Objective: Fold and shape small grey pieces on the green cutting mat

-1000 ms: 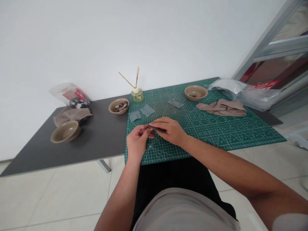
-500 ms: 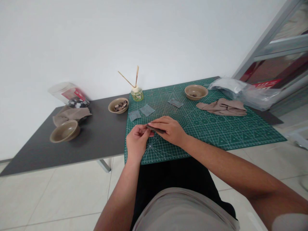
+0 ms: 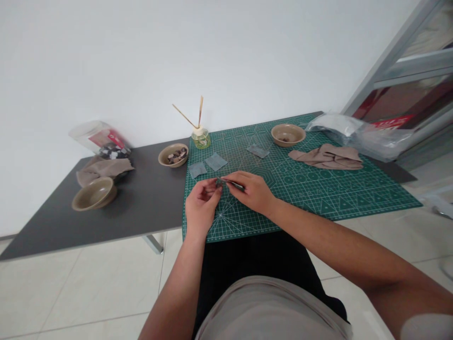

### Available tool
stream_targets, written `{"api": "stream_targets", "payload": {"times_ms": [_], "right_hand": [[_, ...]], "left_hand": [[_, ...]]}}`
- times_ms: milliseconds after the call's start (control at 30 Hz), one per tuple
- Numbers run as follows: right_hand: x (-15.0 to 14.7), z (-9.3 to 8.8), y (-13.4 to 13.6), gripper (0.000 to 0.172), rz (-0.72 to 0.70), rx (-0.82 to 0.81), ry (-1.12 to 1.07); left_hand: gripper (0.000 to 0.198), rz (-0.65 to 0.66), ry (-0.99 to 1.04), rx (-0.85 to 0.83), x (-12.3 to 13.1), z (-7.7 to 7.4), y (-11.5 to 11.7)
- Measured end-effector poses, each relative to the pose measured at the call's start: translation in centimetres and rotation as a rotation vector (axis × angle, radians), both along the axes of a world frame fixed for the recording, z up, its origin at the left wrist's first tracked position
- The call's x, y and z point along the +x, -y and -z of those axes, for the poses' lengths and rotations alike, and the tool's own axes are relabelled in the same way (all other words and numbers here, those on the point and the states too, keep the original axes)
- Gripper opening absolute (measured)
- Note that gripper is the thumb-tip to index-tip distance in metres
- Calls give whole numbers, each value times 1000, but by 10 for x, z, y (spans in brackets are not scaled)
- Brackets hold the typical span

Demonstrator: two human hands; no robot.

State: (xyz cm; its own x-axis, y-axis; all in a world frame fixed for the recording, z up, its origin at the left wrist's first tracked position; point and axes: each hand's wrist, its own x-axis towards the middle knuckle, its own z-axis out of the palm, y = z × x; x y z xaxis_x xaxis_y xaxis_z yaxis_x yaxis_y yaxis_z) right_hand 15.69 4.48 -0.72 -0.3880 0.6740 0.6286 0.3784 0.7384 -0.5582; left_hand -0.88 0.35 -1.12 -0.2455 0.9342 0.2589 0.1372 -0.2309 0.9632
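Observation:
My left hand [image 3: 201,204] and my right hand [image 3: 249,191] meet over the near left part of the green cutting mat [image 3: 318,189]. Both pinch a small grey fabric piece [image 3: 230,182] held edge-on between the fingertips. My left fingers are curled at its left end and my right fingers are closed along its right side. Two grey fabric squares [image 3: 207,165] lie flat on the mat just beyond my hands, and a third [image 3: 258,151] lies farther right.
A low dark table [image 3: 141,208] holds a bowl of small chips [image 3: 173,155], an empty bowl [image 3: 93,193], a reed diffuser [image 3: 200,137], a tipped jar [image 3: 101,141], beige cloth [image 3: 327,158], another bowl [image 3: 288,135] and a plastic bag [image 3: 357,134]. Tiled floor lies below.
My right fingers have lifted and drawn back a little, showing the fabric piece's thin edge. Both hands stay in the same spot over the mat.

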Motion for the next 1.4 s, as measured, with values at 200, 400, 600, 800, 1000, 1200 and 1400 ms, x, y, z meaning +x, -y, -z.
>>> {"api": "stream_targets", "payload": {"times_ms": [200, 400, 600, 800, 1000, 1200, 1400], "right_hand": [[2, 1, 2, 28, -20, 88, 126], [2, 4, 1, 34, -42, 159, 219], [0, 7, 0, 46, -110, 201, 318], [1, 4, 4, 42, -33, 202, 338], [-1, 6, 5, 49, -41, 224, 343], [-1, 5, 7, 44, 17, 208, 333], [-2, 5, 8, 42, -11, 285, 341]], "left_hand": [[19, -18, 12, -65, 1, 0, 0], [15, -10, -53, -59, 0, -2, 0], [8, -141, -151, -102, 1, -3, 2], [13, -137, -38, -110, 3, -5, 3], [10, -147, -147, -149, 3, -8, 3], [15, -91, -21, -118, 3, -3, 3], [8, -130, -114, -78, 2, -1, 4]]}}
